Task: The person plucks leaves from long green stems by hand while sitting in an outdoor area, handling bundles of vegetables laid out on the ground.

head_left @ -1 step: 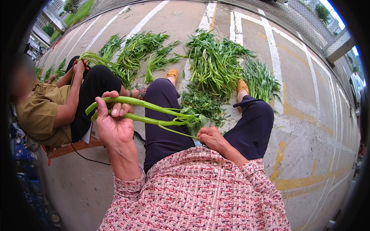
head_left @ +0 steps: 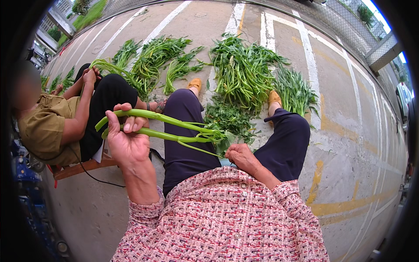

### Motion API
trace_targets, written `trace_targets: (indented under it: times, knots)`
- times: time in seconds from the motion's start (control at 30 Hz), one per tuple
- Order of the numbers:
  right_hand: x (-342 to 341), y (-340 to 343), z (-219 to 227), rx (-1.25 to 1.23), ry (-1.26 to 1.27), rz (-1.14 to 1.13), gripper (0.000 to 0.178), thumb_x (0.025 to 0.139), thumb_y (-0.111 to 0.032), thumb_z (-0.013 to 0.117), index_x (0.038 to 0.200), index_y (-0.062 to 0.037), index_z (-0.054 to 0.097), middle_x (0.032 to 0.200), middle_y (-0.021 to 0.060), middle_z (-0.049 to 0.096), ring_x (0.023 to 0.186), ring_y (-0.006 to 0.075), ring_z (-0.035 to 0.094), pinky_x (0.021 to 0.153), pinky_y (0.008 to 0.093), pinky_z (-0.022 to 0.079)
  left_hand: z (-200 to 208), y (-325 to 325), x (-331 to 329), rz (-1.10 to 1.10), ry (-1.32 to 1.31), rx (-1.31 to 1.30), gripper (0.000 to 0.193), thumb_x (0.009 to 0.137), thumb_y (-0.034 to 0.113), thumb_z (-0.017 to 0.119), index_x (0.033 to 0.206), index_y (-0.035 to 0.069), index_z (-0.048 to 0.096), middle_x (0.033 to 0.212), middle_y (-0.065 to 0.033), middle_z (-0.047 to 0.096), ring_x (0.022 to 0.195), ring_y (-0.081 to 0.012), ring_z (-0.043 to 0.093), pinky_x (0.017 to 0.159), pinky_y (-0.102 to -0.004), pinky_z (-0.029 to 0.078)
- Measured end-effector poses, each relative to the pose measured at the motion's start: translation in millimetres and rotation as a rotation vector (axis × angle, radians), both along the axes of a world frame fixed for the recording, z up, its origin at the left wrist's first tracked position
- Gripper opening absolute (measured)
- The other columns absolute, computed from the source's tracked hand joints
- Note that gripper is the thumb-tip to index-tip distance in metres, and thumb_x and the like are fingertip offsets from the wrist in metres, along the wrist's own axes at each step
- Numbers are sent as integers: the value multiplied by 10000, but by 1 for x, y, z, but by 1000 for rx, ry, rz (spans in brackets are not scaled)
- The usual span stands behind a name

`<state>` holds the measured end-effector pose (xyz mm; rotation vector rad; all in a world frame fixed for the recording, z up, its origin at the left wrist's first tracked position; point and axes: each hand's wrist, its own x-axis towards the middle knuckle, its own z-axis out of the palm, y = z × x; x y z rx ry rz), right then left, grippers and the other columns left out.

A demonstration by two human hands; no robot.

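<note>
My left hand (head_left: 131, 139) is raised over my left thigh, its fingers and thumb closed round thick green water spinach stems (head_left: 168, 118). They point to the right, stripped mostly bare, with small leaves (head_left: 224, 140) at the far end and thin side shoots. Close by those ends is my right hand (head_left: 242, 157), held low in front of my lap with the fingers pinched together. A thin shoot ends right by its fingertips; whether anything is between them is hidden. Between my feet lies a low heap of plucked leaves (head_left: 231, 120).
Beyond my feet is a large pile of water spinach (head_left: 242, 70), with another bunch (head_left: 295, 89) at its right. More bunches (head_left: 159, 56) lie at the far left. A person (head_left: 48, 124) sits on my left on a wooden stool (head_left: 85, 169), handling stems. A black cord (head_left: 102, 181) hangs there.
My left hand has shifted very slightly to the left with the stems. My right hand has edged slightly to the right, away from the thin shoot's end.
</note>
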<state>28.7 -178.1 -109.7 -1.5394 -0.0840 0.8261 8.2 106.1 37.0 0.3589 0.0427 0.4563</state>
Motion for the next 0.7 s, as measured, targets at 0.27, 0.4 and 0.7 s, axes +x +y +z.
trace_targets:
  times: [0.27,0.4,0.7]
  knots:
    - [3,3,29,324,241,-167,142,768,-44,478,835,-14,599,656,20,565,491,41,388,448,169,298,11,1,-4,9,1,-14,238,903,240,523,931,5,500,847,-99,524,501,-98,381,487,-237,324]
    - [3,3,31,212,33,31,227,823,-104,543,995,16,630,734,20,592,552,32,438,515,170,328,7,-3,-1,6,28,-22,237,901,245,526,924,11,500,846,-98,530,501,-98,382,489,-235,324]
    - [1,2,32,160,-178,223,136,797,-116,617,841,8,652,707,9,582,671,74,505,635,235,427,-4,-1,2,-13,6,-3,296,929,288,466,930,4,547,862,-132,597,503,-91,429,499,-225,362]
